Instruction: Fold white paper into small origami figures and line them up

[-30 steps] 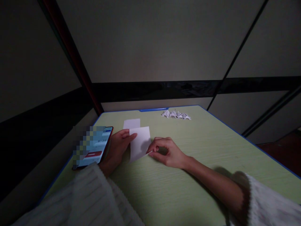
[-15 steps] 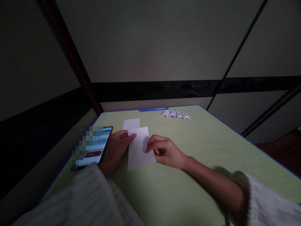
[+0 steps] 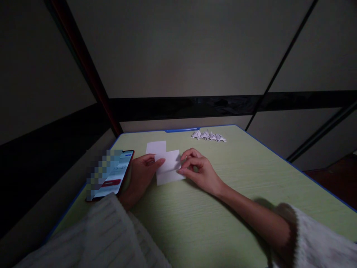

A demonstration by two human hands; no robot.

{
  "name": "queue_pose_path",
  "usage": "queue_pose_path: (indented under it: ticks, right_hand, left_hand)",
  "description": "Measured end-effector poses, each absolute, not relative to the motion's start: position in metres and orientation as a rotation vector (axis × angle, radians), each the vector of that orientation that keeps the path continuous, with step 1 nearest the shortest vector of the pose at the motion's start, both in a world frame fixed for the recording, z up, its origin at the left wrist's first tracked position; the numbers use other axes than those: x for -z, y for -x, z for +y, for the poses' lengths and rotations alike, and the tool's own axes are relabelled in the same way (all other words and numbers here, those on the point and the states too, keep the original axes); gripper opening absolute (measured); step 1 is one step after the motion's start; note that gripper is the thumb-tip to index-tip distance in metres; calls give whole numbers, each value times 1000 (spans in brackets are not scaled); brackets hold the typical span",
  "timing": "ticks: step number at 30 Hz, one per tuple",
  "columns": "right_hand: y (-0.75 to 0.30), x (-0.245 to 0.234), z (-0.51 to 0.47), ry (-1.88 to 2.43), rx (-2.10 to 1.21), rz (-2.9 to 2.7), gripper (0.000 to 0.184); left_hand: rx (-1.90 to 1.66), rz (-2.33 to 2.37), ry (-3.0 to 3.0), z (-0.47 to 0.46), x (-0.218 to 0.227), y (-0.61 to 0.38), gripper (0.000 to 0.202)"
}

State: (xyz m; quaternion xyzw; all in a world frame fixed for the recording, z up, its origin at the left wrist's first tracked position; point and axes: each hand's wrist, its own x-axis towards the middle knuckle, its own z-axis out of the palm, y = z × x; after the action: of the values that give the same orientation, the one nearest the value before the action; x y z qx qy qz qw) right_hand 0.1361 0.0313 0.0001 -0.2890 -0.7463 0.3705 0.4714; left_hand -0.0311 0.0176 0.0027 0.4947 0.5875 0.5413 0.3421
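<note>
A white sheet of paper (image 3: 169,166) is held between my two hands above the table, with its lower part bent up along a crosswise line. My left hand (image 3: 142,172) grips its left edge, thumb on top and fingers behind. At the right edge, the thumb and fingers of my right hand (image 3: 201,170) pinch the paper near the bend. Another white paper (image 3: 156,147) lies flat on the table just beyond, partly covered by the held sheet and my left hand.
On the left of the light green table (image 3: 240,163) lies a phone (image 3: 122,167) with its screen lit, close to my left wrist. Several folded paper figures (image 3: 208,136) stand in a row near the far edge. A blue handle (image 3: 182,130) sits on that edge, before a panelled wall.
The sheet's lower part has come up and bent, so it looks shorter. My right hand has shifted from the sheet's face to a pinch at its right edge. My left hand keeps its grip.
</note>
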Motion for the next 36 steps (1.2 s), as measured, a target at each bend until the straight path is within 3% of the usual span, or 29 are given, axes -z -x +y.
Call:
queue_pose_path:
  ticks: [19,28,32,36]
  right_hand:
    - [-134,9,41,920,-1109,-1567,18]
    - [-134,9,41,974,-1104,-1479,20]
    - [-134,6,42,1012,-1012,-1427,20]
    - [-135,4,42,1037,-975,-1389,19]
  left_hand:
    - [-1379,1453,-1309,7,-9,15,9]
    - [-1439,1222,-1282,6,-8,16,36]
    - [-1511,1175,-1299,2,-10,15,19]
    - [-1483,1106,-1376,3,-5,17,15]
